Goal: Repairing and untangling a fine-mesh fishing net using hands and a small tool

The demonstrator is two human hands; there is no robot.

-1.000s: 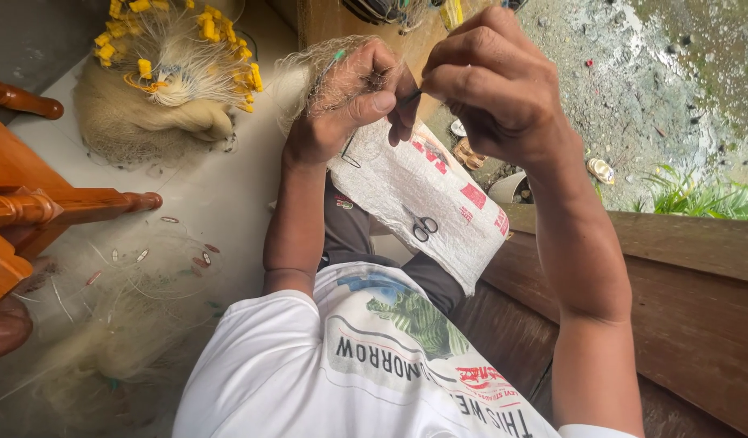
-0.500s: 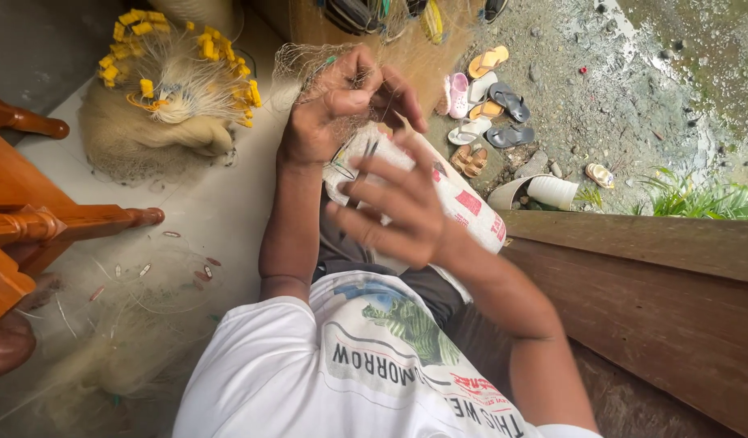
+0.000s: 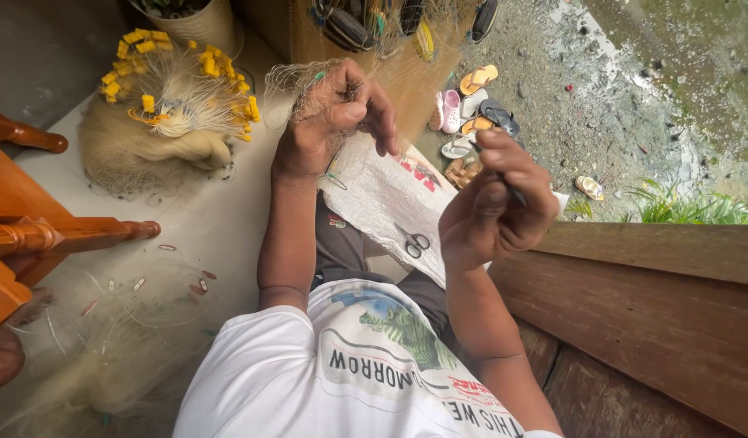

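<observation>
Your left hand (image 3: 335,122) pinching a bunch of fishing net (image 3: 297,81) held up over your lap, your right hand (image 3: 492,203) closed on a thin dark tool (image 3: 512,193), its tip hidden, scissors (image 3: 416,243) on the white sack (image 3: 382,195) below, wooden ledge (image 3: 650,268) close on the right, open floor (image 3: 204,219) to the left, netting strands hard to make out.

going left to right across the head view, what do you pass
wooden chair arm → heap of net with yellow floats → left hand → scissors → right hand → grass
</observation>
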